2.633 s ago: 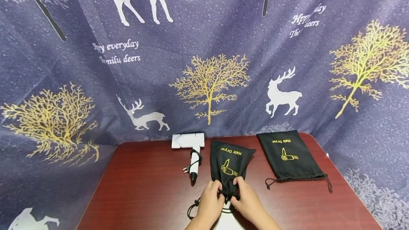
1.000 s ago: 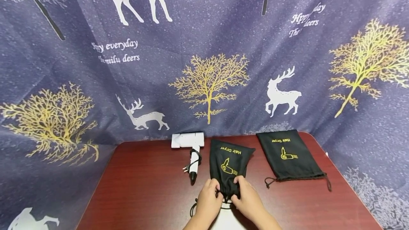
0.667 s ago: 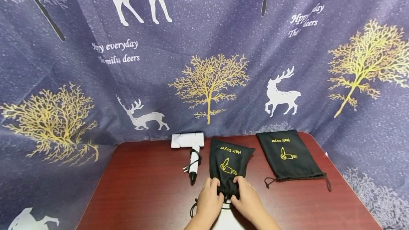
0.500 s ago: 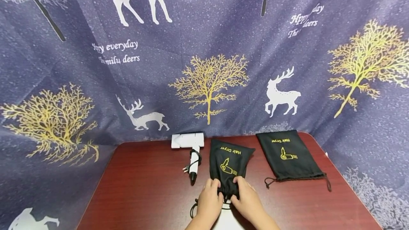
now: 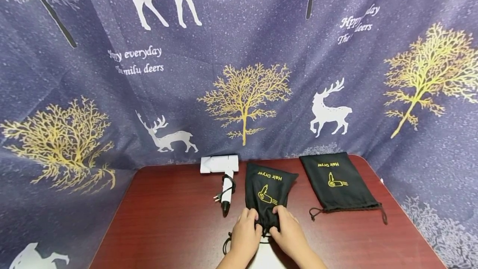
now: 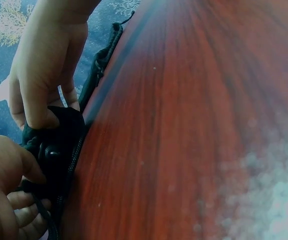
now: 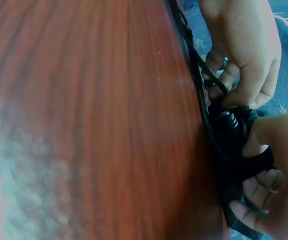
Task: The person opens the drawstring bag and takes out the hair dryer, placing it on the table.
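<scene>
In the head view a black drawstring bag (image 5: 269,182) printed "Hair Dryer" lies at the middle of the table, its mouth toward me. My left hand (image 5: 244,232) pinches the left side of the mouth. The right side is gripped between thumb and fingers of my right hand (image 5: 291,233). The cloth bunches up between the hands. Inside the mouth, the right wrist view shows a black ribbed end piece (image 7: 229,120), like the one on the loose dryer's handle; the rest of it is hidden in the bag. A drawstring loop (image 5: 226,245) hangs out by my left hand.
A white hair dryer (image 5: 219,164) with its cord wrapped round the handle lies left of the bag. A second black drawstring bag (image 5: 340,184) lies flat at the right. The red-brown table (image 5: 160,215) meets a patterned cloth backdrop (image 5: 239,32) behind.
Both hands keep hold of the bag's mouth and shift only slightly. The drawstring loop by the left hand has become smaller and drawn in closer since the earliest frame.
</scene>
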Tool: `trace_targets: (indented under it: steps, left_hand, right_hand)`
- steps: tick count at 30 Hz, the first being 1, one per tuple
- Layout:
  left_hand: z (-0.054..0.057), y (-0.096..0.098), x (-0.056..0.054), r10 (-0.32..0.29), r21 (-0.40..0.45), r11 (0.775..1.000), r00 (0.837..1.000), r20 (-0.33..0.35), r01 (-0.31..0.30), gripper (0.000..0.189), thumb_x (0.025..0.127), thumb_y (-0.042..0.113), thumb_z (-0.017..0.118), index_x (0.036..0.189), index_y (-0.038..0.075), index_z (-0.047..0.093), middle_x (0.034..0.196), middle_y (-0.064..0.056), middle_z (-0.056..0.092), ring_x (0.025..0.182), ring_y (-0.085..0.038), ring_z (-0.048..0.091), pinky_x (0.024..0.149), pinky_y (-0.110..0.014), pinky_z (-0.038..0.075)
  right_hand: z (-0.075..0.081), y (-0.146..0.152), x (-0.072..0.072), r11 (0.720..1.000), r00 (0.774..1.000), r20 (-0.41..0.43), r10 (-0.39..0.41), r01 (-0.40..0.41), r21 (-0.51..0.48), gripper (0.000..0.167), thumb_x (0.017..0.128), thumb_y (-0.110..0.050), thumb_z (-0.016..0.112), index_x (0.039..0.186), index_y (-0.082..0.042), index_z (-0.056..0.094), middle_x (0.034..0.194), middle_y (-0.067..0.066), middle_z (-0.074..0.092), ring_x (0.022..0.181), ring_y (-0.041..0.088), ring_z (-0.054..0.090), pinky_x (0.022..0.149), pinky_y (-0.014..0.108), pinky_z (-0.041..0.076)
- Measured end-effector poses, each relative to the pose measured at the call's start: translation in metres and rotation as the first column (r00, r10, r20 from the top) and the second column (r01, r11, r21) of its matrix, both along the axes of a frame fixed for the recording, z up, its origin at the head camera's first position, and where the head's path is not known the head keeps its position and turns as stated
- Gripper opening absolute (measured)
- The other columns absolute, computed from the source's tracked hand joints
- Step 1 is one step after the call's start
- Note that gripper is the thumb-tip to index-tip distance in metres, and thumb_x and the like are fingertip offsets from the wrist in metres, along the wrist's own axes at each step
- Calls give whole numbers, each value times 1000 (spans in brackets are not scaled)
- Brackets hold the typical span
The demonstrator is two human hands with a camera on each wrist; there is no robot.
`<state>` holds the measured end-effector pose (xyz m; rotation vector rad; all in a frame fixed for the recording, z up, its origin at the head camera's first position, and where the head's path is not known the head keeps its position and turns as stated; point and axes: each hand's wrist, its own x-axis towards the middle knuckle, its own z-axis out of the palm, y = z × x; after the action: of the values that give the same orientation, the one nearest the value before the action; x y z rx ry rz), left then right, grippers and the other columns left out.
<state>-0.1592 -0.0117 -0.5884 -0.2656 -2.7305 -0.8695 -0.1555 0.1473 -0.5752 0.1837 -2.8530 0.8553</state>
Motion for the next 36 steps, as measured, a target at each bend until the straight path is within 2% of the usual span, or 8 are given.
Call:
trace_targets:
  steps: [4, 9, 20, 31, 36]
  left_hand:
    - [2, 0, 0, -5, 16, 1000, 1000, 24, 4, 25, 79, 11, 71, 86, 19, 48, 83, 6, 42, 70, -10, 42, 57, -27, 34]
    - [2, -1, 1, -1, 33, 999, 1000, -13, 2, 26, 77, 10, 70, 85, 19, 48, 82, 6, 40, 67, -9, 39, 55, -26, 31]
    - [1, -4, -1, 11, 40, 999, 999, -33, -10, 26, 75, 10, 71, 83, 18, 48, 82, 5, 42, 67, -10, 41, 56, -27, 34]
    - [0, -4, -2, 22, 42, 999, 1000, -13, -22, 25, 75, 10, 70, 84, 17, 47, 82, 4, 40, 61, -9, 38, 54, -26, 33]
    - [0, -5, -3, 30, 28, 999, 1000, -8, -30, 26, 75, 11, 70, 84, 17, 46, 82, 4, 40, 59, -10, 38, 53, -27, 32]
  right_hand:
    - [-1, 1, -1, 1000, 1000, -13, -2, 2, -3, 42, 72, -9, 74, 110, -15, 55, 104, 6, 70, 93, 20, 65, 80, 44, 47]
    - [0, 1, -1, 1000, 1000, -27, -2, 2, -6, 42, 71, -8, 73, 108, -15, 55, 104, 4, 69, 92, 19, 64, 80, 44, 46]
    - [1, 4, 0, 1000, 998, -65, -7, 6, -15, 43, 68, -6, 73, 106, -15, 56, 101, 1, 66, 90, 19, 62, 80, 43, 45]
    - [0, 7, 0, 1000, 1000, -23, 0, 0, -6, 42, 70, -6, 73, 108, -16, 57, 105, -1, 64, 95, 19, 62, 82, 44, 46]
    - [0, 8, 0, 1000, 999, -33, 6, -6, -8, 43, 70, -4, 72, 108, -16, 56, 107, 0, 65, 96, 19, 62, 84, 45, 46]
